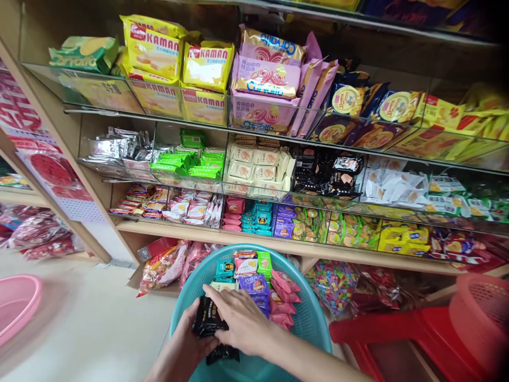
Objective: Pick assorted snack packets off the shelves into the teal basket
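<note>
Over the left side of a teal plastic basket (324, 318), my two hands close around black snack packets (209, 318). My left hand (185, 339) grips them from the left, its thumb along their edge. From the right, my right hand (238, 318) lies across their top with its fingers bent over them. Another black packet (222, 354) shows beneath the hands. In the basket lie purple packets (254, 285), pink packets (283, 292), teal packets (225, 269), a green packet (264, 262) and white packets (246, 267). A cream packet (222, 286) is partly hidden behind my right hand.
Glass-fronted shelves (258, 244) of sorted snacks rise ahead, with black packets (344, 178) in the middle row. Bagged sweets (334, 284) sit beneath. A red stool-like object (397, 339) carrying a pink basket (483, 313) stands right; a pink basin (18, 307) is left.
</note>
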`<action>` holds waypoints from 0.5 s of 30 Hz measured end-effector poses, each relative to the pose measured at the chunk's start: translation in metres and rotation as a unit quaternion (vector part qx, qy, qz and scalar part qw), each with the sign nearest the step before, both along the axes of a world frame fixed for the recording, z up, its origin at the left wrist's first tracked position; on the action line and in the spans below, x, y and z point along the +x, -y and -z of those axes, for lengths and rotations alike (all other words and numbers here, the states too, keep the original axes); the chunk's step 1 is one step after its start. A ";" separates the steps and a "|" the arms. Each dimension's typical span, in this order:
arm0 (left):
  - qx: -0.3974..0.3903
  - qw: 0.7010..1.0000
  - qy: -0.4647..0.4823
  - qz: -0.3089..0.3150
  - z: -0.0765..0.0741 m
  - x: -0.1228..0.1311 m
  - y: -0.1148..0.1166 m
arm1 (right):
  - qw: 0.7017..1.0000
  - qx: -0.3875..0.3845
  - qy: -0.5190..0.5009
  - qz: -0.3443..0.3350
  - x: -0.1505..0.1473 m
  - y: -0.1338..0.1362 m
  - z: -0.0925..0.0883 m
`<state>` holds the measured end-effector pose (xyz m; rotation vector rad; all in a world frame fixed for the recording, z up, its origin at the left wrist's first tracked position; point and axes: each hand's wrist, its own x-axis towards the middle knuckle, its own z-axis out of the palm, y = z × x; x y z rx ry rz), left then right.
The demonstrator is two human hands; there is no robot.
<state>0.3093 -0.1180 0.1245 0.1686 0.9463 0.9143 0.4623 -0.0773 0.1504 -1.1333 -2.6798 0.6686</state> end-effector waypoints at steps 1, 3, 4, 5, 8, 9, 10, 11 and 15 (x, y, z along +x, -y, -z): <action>-0.018 1.000 -0.015 0.001 0.003 0.001 0.001 | 1.000 -0.006 0.002 0.004 0.000 0.002 0.007; -0.048 0.998 -0.049 0.006 0.009 0.003 0.003 | 1.000 -0.017 0.003 0.012 0.000 0.006 0.019; -0.054 0.997 -0.061 0.009 0.011 0.004 0.004 | 1.000 -0.021 0.001 0.017 0.000 0.008 0.024; -0.052 0.996 -0.070 0.010 0.013 0.005 0.004 | 0.999 -0.024 -0.001 0.022 0.000 0.010 0.029; -0.047 0.995 -0.085 0.026 0.016 0.006 0.004 | 0.999 -0.022 -0.009 0.037 0.000 0.015 0.038; -0.050 0.994 -0.089 0.028 0.017 0.005 0.005 | 0.999 -0.019 -0.012 0.039 0.000 0.016 0.039; -0.054 0.994 -0.092 0.028 0.018 0.005 0.005 | 0.999 -0.015 -0.015 0.040 0.000 0.018 0.041; -0.056 0.994 -0.090 0.025 0.021 0.004 0.005 | 0.999 -0.010 -0.017 0.041 0.001 0.019 0.044; -0.043 0.997 -0.065 0.006 0.041 0.001 0.005 | 0.999 0.019 -0.008 0.030 -0.001 0.017 0.063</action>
